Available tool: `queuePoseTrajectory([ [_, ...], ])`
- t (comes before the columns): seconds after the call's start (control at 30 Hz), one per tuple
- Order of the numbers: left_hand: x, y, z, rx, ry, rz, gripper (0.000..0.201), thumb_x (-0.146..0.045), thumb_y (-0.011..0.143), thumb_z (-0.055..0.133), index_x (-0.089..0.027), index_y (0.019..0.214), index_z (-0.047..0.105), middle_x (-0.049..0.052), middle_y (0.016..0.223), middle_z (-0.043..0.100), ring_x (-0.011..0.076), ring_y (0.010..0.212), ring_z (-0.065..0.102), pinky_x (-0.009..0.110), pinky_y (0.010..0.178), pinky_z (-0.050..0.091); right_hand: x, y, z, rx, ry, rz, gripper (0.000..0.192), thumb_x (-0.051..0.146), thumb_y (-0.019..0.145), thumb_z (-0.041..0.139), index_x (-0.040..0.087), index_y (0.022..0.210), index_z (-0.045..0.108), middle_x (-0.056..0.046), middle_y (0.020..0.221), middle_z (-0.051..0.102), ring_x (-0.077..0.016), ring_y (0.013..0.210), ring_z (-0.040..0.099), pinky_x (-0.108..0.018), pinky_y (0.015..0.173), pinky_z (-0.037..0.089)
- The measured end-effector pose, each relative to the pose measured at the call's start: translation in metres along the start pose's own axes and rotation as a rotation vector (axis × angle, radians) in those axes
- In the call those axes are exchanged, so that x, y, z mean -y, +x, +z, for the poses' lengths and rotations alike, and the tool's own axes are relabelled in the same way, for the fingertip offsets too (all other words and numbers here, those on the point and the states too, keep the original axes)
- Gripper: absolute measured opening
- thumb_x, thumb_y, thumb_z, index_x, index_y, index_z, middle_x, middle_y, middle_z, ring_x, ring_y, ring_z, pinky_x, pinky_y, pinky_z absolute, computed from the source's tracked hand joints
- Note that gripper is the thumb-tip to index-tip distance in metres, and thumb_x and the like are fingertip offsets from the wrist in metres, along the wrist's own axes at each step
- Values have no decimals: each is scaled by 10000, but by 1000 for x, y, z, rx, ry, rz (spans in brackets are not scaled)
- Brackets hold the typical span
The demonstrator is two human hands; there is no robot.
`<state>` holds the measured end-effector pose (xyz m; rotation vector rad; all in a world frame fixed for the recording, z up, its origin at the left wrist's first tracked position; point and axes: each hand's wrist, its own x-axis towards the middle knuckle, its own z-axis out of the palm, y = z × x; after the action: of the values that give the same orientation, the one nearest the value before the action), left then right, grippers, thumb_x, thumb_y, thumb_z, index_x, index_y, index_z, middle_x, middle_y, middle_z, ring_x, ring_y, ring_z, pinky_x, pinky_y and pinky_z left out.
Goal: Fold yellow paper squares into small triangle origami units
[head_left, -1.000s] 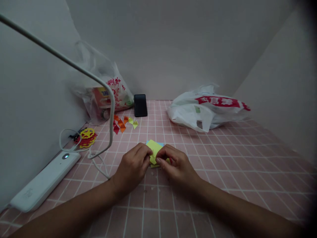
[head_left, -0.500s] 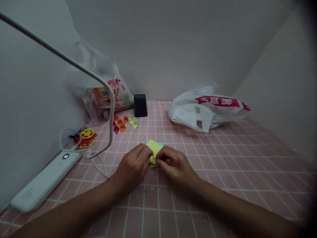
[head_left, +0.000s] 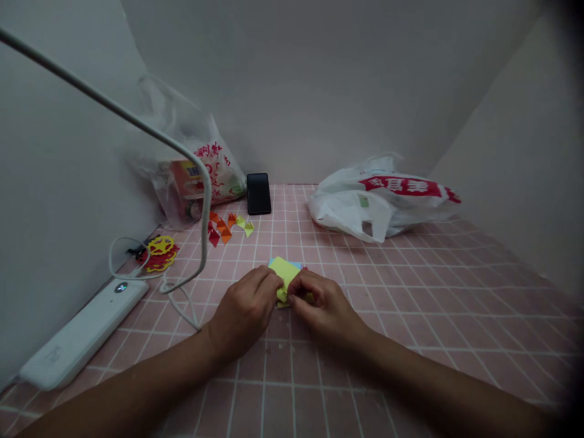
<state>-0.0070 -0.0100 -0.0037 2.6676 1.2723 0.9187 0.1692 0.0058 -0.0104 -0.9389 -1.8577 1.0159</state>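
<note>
Between my hands is a small folded piece of yellow paper (head_left: 281, 294), pinched from both sides. My left hand (head_left: 249, 307) grips its left side with curled fingers, while the thumb and forefinger of my right hand (head_left: 322, 304) hold its right side. Directly behind and beneath it lie flat yellow paper sheets (head_left: 285, 268), with a strip of light blue paper (head_left: 296, 264) showing at their back edge. My fingers hide much of the folded piece. Farther back on the left rest several folded paper pieces (head_left: 223, 229) in red, orange and yellow.
A white power bank (head_left: 86, 331) with a cable (head_left: 203, 182) arching overhead lies at left, beside red and yellow cut-outs (head_left: 159, 252). At the back are a black phone (head_left: 258, 194), a filled clear bag (head_left: 182, 164) and a white plastic bag (head_left: 378, 198). Walls enclose the pink tiled surface (head_left: 433, 340).
Both hands stay nearly in place around the folded yellow paper, with only slight finger movement. A little red shows behind my right hand now. Nothing else has visibly moved.
</note>
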Motion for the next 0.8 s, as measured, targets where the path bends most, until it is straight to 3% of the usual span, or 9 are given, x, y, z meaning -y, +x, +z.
queuePoseTrajectory([
  [0.27,5,3,1,-45,-182,-82,173,-39,863,457,-193,863,535,38,820,600,182,781,590,313,720,480,-2,3,-4,-4,106,138,69,158,723,540,192,668,516,11,663,514,-139,634,468,-243,545,355],
  [0.47,7,6,1,-15,-432,-280,166,-28,786,516,-181,805,578,20,787,617,158,731,582,284,688,448,0,10,-12,10,142,203,42,150,678,503,188,661,515,18,643,496,-128,611,443,-241,543,340],
  [0.7,8,9,3,9,-934,-493,45,-140,741,606,-173,768,591,5,763,606,143,712,577,265,662,459,-2,13,-17,-24,161,228,45,196,726,520,188,681,521,5,654,523,-141,619,468,-263,570,398],
  [0.8,6,11,4,6,-1128,-531,103,-159,719,664,-169,796,596,-6,755,601,127,695,576,252,656,464,-4,13,-16,-28,201,242,54,212,742,512,191,692,512,6,666,518,-140,620,471,-262,567,393],
])
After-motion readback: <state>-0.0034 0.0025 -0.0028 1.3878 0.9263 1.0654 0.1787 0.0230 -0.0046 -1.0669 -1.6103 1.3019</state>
